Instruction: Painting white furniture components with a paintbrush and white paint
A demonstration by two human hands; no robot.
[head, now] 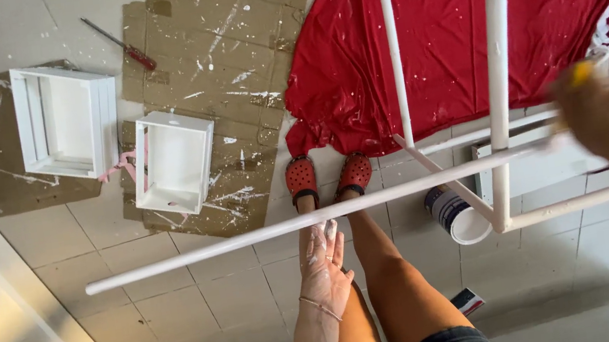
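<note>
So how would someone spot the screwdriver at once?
Start at the big sheet of brown cardboard on the tiled floor. Just off its upper left edge lies the screwdriver. Its thin metal shaft and red handle set it apart from the two white boxes nearby.

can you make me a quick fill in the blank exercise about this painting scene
1. The cloth spread on the floor under the white frame is ____.
2. The number of white boxes lying on the cardboard is ____.
3. The screwdriver by the cardboard has a ____ handle.
4. The left hand hangs open, flecked with white ____.

Missing words: red; two; red; paint
</note>
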